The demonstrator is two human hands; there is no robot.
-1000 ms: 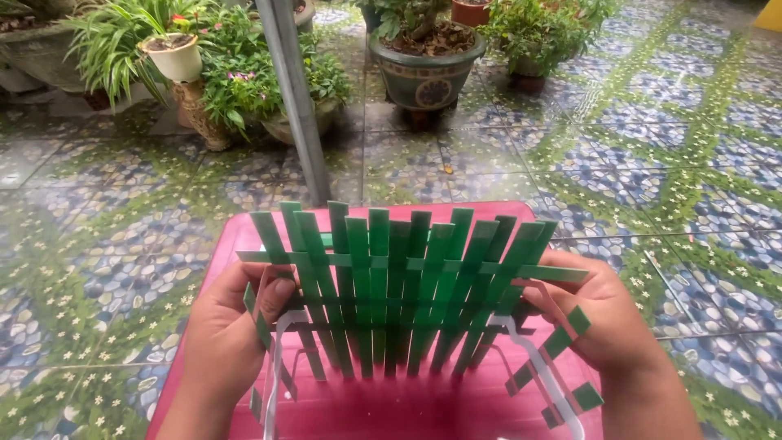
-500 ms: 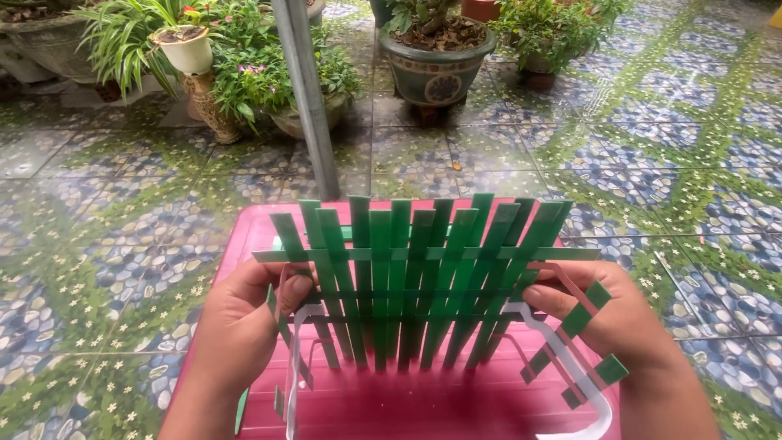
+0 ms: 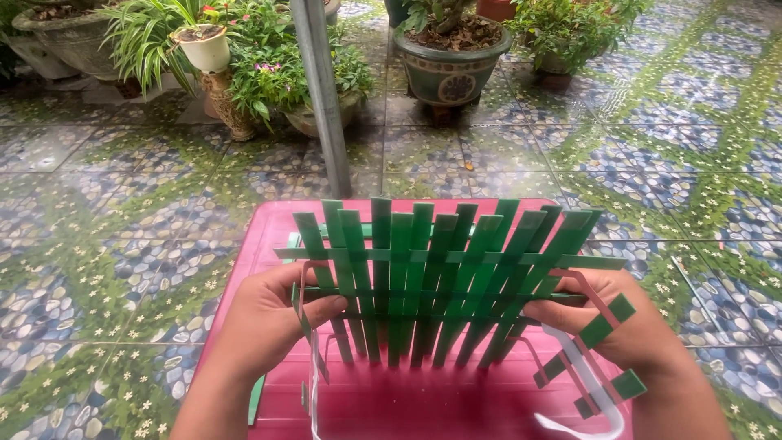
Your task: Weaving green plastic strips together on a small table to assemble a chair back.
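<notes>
While the patterned pebble-and-flower floor tiles (image 3: 106,269) fill most of the view, a pink plastic table (image 3: 269,236) sits at its middle, with a grey metal post (image 3: 322,98) rising just behind its far edge. Beyond the post stand potted plants: a large green glazed pot (image 3: 452,73) with a round emblem, and a small white pot (image 3: 205,50) among leafy greens. Over the table stands a woven panel of green strips (image 3: 432,277), upright strips crossed by horizontal ones. A clear plastic frame (image 3: 586,383) curves around its lower part. The left hand (image 3: 273,322) pinches the panel's left edge, fingers closed on the strips. The right hand (image 3: 631,326) grips the right edge likewise.
</notes>
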